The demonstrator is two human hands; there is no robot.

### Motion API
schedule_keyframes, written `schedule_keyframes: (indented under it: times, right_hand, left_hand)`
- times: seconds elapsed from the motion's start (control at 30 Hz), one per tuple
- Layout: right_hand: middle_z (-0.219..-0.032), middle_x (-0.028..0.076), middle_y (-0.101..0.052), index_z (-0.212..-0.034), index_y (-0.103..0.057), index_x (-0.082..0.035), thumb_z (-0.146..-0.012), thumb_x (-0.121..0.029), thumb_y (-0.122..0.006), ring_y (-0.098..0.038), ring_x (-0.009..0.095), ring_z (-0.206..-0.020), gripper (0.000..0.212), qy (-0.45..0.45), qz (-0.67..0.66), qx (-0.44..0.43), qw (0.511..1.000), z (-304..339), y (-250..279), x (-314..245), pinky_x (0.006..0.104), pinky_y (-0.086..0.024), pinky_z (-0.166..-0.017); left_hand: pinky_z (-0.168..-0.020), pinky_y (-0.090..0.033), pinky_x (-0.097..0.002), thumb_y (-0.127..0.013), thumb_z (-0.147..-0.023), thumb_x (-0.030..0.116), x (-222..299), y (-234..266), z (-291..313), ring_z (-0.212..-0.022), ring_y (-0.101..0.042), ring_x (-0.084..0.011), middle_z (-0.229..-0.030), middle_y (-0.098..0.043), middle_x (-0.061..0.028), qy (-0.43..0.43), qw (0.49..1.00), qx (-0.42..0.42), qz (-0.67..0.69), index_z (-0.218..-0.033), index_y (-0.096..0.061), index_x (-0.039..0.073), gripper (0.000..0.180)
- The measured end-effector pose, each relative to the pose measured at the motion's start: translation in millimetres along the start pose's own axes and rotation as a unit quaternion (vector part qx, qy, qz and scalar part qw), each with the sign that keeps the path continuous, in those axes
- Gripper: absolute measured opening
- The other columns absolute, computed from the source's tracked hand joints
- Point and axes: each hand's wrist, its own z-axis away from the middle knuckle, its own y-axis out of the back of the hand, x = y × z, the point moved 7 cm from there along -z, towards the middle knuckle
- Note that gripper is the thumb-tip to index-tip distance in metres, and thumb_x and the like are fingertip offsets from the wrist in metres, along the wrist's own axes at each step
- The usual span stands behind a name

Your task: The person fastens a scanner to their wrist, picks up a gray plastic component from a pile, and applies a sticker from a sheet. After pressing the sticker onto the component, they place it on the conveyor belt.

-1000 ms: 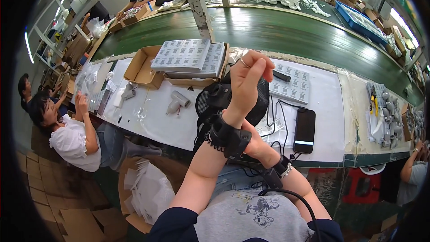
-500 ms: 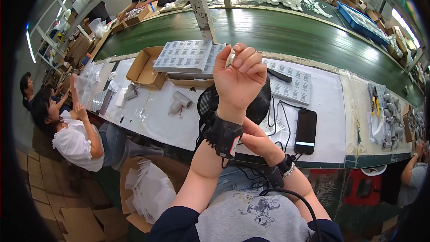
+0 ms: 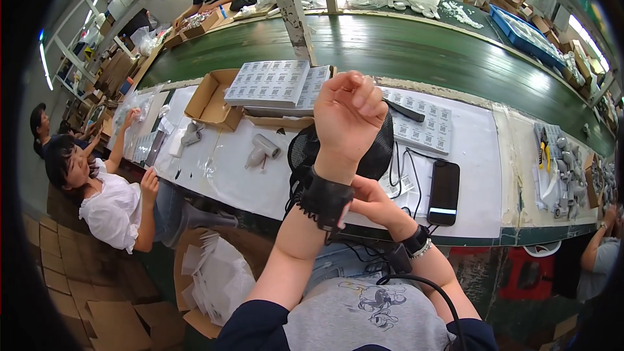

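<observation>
My left hand [image 3: 351, 114] is raised over the table, palm toward me, its fingers curled into a loose fist with nothing visible inside. A black strapped wrist device [image 3: 325, 201] with a small red-and-white part sits on that wrist. My right hand [image 3: 382, 207] reaches in from the right and grips the device's edge; its fingertips are partly hidden behind the left wrist. Another black band [image 3: 416, 240] and a beaded bracelet circle my right wrist. Behind my left hand lies a black mesh bag [image 3: 376, 156].
Stacked label sheets [image 3: 268, 81], an open cardboard box [image 3: 211, 101] and grey cylindrical parts [image 3: 265, 147] lie to the left. A phone [image 3: 443, 192] with cables lies right. Beyond runs a green conveyor [image 3: 390, 45]. A co-worker in white [image 3: 114, 208] sits at left.
My left hand's fingers have curled inward and its wrist has turned slightly. My right hand stays at the wrist device. The co-worker at left has spread their hands apart.
</observation>
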Motion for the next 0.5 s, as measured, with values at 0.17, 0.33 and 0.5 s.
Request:
schedule_keyframes:
  times: [0.17,0.33,0.5]
  right_hand:
    - [-0.099,0.007,-0.058,-0.108,-0.054,0.003,-0.084,-0.001,-0.053,-0.055,0.013,-0.095,0.025,0.044,0.16,0.109,0.98,20,41,-35,0.0256,-0.044,-0.081]
    - [-0.085,0.007,-0.061,-0.094,-0.059,0.003,-0.083,0.003,-0.051,-0.058,0.011,-0.077,0.013,0.147,0.233,0.261,0.925,57,56,-88,0.0241,-0.045,-0.069]
    - [-0.08,0.008,-0.06,-0.089,-0.06,0.001,-0.074,-0.002,-0.063,-0.057,0.015,-0.068,0.016,0.276,0.414,0.188,0.847,71,5,-143,0.0249,-0.045,-0.065]
  left_hand:
    - [-0.051,-0.039,-0.0253,-0.048,-0.083,0.013,-5,-6,2,-0.052,-0.047,-0.0129,-0.059,-0.05,-0.0017,-0.079,0.799,-0.004,-0.596,-0.072,-0.053,0.005,0.015]
    - [-0.052,-0.043,-0.0277,-0.05,-0.082,0.013,-40,-14,12,-0.056,-0.053,-0.0168,-0.063,-0.056,-0.0045,-0.044,0.513,-0.126,-0.848,-0.076,-0.055,0.004,0.012]
    - [-0.051,-0.045,-0.0306,-0.054,-0.079,0.02,-79,22,36,-0.059,-0.058,-0.0216,-0.064,-0.058,-0.0054,-0.061,0.399,-0.248,-0.881,-0.078,-0.058,0.005,0.016]
